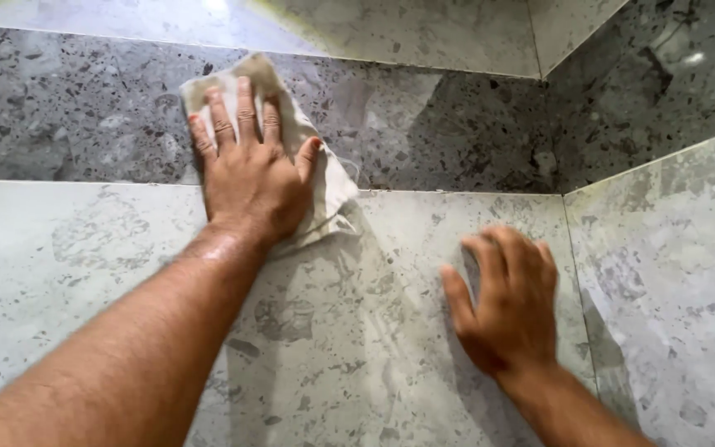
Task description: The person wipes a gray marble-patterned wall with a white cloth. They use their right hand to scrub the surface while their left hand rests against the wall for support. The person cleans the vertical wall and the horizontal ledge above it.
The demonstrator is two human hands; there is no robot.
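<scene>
Cloth (312,157): a pale beige rag, stained darker along its upper edge, pressed flat against the dark speckled stone band (457,124) of a tiled wall. Its lower corner hangs over the seam onto the light marbled tile (84,265) below.

Left hand (250,170): open, fingers spread and extended upward, palm flat on top of the cloth and pinning it to the wall. It grips nothing; the cloth is held by pressure only. The wrist and forearm show a wet sheen.

Right hand (511,302): below and to the right of the cloth, well apart from it, on the light marbled tile. Open, fingers loosely together, palm bearing against the surface. It holds nothing. Slight blur at the fingertips.

Surroundings: to the right of the cloth the wall meets a second wall at an inside corner (563,194), with the same dark band above and light tile (672,273) below. Above the cloth, a further row of light tiles (407,33) with a bright reflection.

Progress, as a judgement: wiping is under way on the dark band. No clear boundary between wiped and unwiped surface is visible, so the share completed cannot be determined. The cloth's soiling suggests it has taken up some dirt. The stretch of band right of the cloth, toward the corner, shows no cloth contact at this moment.
</scene>
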